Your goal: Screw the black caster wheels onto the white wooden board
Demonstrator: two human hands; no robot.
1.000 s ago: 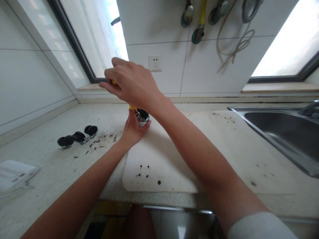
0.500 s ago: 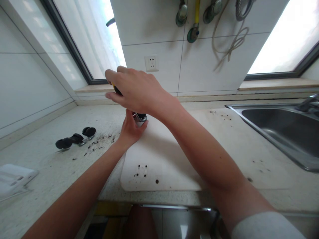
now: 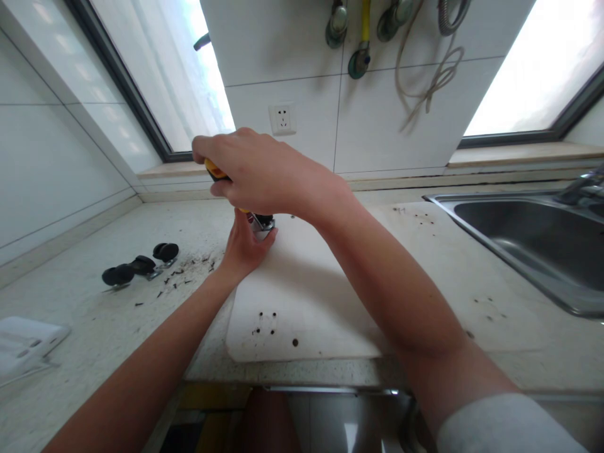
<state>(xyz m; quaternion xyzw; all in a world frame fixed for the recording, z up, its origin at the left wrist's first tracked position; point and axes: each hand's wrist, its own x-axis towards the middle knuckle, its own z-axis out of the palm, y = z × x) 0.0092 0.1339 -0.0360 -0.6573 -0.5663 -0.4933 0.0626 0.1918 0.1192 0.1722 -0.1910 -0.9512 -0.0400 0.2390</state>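
Observation:
My right hand (image 3: 264, 170) is closed around the yellow-and-black handle of a screwdriver (image 3: 216, 170), held above the far left corner of a white board (image 3: 311, 289). Most of the tool is hidden by the hand. Just below, my left hand (image 3: 246, 247) grips a caster (image 3: 265, 221) with a black wheel and a shiny metal plate, at the board's surface. Where the screwdriver's tip meets it cannot be seen. Groups of small screw holes (image 3: 267, 323) mark the board's near left corner and its right side.
Several black loose casters (image 3: 165, 251) lie on the speckled counter (image 3: 117, 340) to the left, beside scattered screws and dark debris (image 3: 177, 273). A white plastic device (image 3: 31, 343) sits at the left edge. On the right is a steel sink (image 3: 523, 239) with a faucet (image 3: 582, 187).
My right hand has turned slightly on the screwdriver, so more of the yellow handle shows. My left hand stays on the caster. The whole view has shifted a little.

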